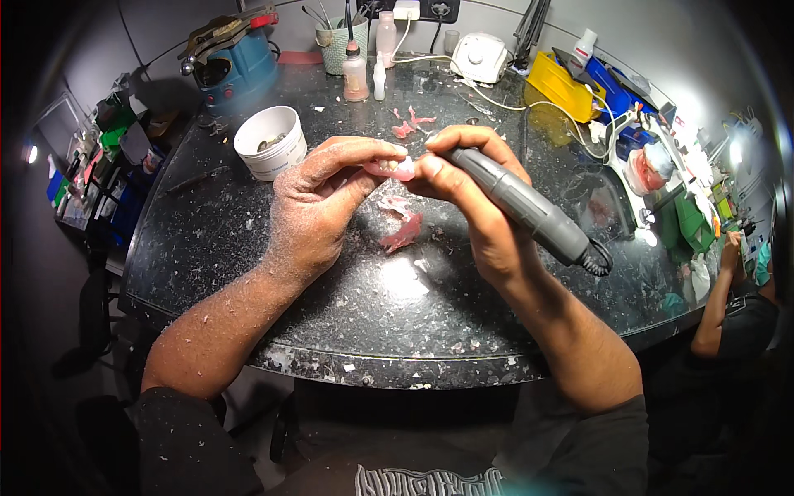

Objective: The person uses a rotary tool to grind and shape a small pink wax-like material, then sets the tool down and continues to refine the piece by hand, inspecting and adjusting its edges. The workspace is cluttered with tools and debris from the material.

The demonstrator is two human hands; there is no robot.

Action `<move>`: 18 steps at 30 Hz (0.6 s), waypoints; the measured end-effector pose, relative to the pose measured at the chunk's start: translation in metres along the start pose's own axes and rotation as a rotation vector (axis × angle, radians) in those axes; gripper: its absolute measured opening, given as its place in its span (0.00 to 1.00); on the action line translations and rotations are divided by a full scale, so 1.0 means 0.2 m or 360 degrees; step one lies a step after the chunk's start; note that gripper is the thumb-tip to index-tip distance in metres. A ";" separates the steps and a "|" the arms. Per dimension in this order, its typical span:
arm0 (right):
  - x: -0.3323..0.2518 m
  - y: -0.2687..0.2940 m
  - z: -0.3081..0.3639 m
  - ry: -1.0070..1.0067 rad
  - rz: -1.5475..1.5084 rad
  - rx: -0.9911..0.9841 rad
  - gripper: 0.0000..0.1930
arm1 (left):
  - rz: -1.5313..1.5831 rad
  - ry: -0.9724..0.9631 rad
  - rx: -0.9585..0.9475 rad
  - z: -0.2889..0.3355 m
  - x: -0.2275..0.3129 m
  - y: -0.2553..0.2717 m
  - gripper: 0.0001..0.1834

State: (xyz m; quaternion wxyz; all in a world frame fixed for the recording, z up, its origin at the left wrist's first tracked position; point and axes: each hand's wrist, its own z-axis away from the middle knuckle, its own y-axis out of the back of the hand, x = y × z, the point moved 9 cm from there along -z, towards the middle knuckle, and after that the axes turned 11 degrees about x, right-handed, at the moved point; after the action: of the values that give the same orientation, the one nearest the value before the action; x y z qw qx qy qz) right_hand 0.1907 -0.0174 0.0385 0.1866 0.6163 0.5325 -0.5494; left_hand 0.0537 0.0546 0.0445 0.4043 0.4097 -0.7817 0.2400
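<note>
The left fingers (351, 150) pinch a pink piece (395, 172) between their tips, the right fingers (451, 179) close around a dark grey handpiece (533, 207) just beside it, and farther out on the desk (331, 335) a white tub (252, 159) bears printed lettering.

Dusty left grip (310, 207) pinched, right grip (480, 202) curled, forearms (223, 326) angled inward
</note>
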 end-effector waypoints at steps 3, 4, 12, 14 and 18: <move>-0.01 -0.01 0.02 0.0066 0.0102 0.0003 0.12 | -0.0065 0.0093 0.0018 0.00 0.00 -0.01 0.16; -0.01 0.00 0.01 0.0066 0.0103 0.0002 0.12 | -0.0064 0.0094 0.0019 0.00 0.01 -0.01 0.16; -0.04 0.01 -0.01 0.0203 0.0249 -0.0046 0.12 | 0.0192 0.0495 -0.0081 -0.01 -0.11 -0.03 0.18; -0.05 0.02 0.00 0.0154 0.0197 -0.0022 0.12 | 0.0359 0.0768 -0.0201 0.02 -0.15 -0.09 0.21; -0.06 0.03 -0.02 0.0108 0.0242 0.0169 0.14 | 0.0157 0.0709 -0.0128 0.03 -0.17 -0.05 0.22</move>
State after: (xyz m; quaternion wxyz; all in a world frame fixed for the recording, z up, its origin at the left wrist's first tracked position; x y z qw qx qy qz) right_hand 0.1996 -0.0225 0.0475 0.1766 0.6822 0.4605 -0.5398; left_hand 0.0711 0.0594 0.0134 0.5705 0.2914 -0.7013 0.3126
